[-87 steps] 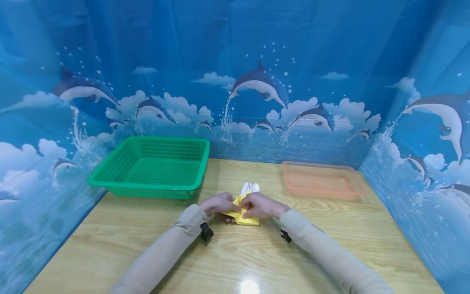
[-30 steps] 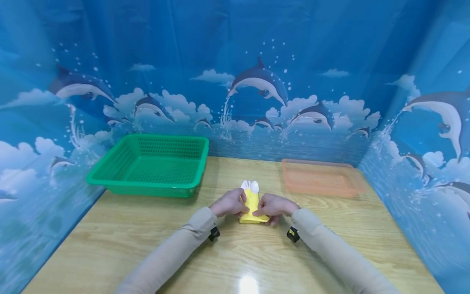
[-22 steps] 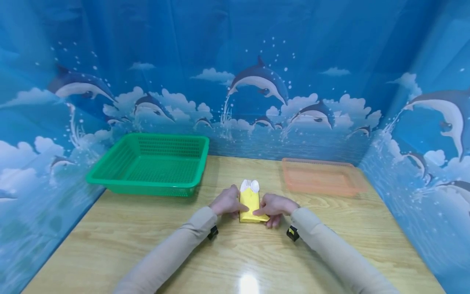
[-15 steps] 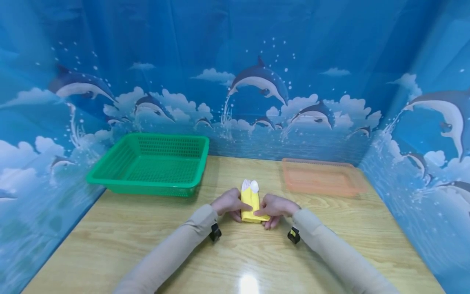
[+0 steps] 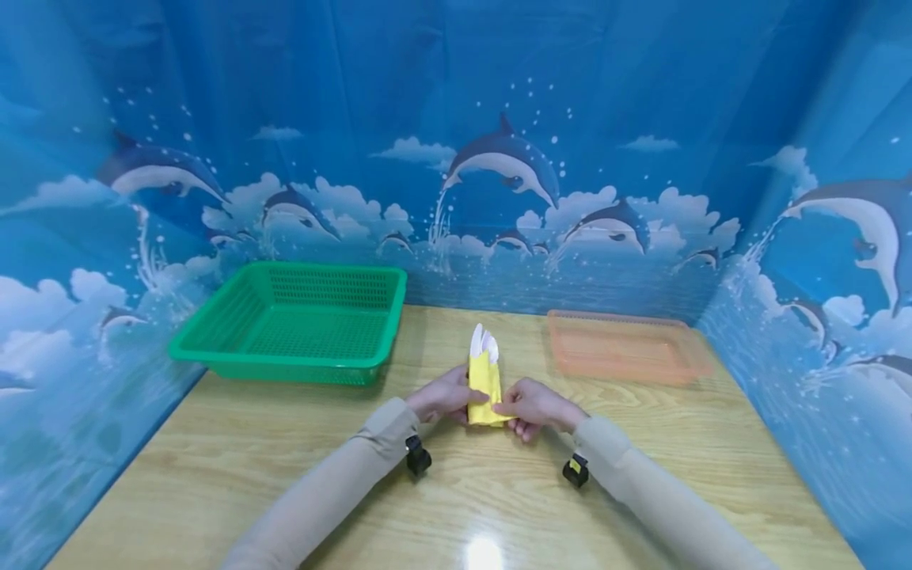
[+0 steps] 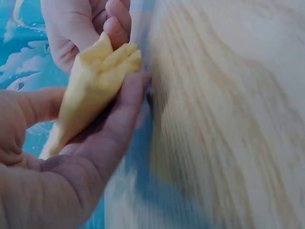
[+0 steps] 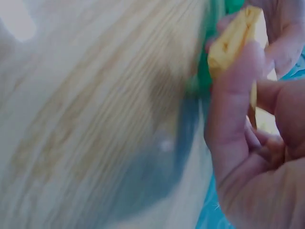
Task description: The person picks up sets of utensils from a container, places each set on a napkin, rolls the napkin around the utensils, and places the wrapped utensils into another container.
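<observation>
A folded yellow napkin (image 5: 483,384) is wrapped around white cutlery, a fork (image 5: 476,340) and a spoon (image 5: 489,347), whose heads poke out of its far end. My left hand (image 5: 447,393) grips the bundle from the left, thumb on top and fingers beneath, as the left wrist view shows around the yellow napkin (image 6: 88,93). On the other side, my right hand (image 5: 536,405) pinches a loose flap near the napkin's close end between thumb and fingers. The cutlery handles are hidden inside the cloth.
A green perforated basket (image 5: 366,366) stands at the back left of the wooden table (image 5: 484,491). An orange translucent tray (image 5: 620,372) lies at the back right. Behind them hangs a blue dolphin-print curtain (image 5: 399,95).
The bundle has turned and tipped, so its cutlery heads now point higher and show more edge-on. Earlier my left hand shifted its hold along the left side; my right hand has kept the flap.
</observation>
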The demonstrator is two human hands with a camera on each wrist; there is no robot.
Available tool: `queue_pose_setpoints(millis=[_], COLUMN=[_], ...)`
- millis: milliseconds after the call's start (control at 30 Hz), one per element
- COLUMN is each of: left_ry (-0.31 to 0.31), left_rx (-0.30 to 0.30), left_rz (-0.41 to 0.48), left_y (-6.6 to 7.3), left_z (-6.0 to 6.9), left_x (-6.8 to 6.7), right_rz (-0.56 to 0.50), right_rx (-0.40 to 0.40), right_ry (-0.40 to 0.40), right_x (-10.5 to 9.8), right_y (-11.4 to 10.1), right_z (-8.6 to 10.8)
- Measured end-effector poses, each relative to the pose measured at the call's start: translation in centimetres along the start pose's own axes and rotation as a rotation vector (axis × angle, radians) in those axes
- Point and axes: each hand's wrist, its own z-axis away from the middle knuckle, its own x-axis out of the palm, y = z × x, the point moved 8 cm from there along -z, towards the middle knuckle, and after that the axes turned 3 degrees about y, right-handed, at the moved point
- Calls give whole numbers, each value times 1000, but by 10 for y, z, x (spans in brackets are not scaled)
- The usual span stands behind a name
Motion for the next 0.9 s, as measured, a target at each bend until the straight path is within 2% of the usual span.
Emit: queue_pose_setpoints(millis=[200,300,400,600,700,900], left_ry=[1,2,1,-1,6,-8], left_rx=[74,128,160,174,173,224], left_rz=[256,332,350,344,350,333], left_y=[8,15,18,19,20,25], left_z=[-1,-1,0,1,2,4], left_x=[-3,-3,-3,-1,-1,-1], right_rz=[-101,-134,-170,-275,-261,-181], right_rx=[-72,-102,-132,-167,-156,-170], right_ry=[120,149,130,44,56,124], right_x=[-14,-22,-25,-23,-22,-28], right_y=[-16,-23,-25,-19,-18,-34], right_z=[6,10,13,15,17,25])
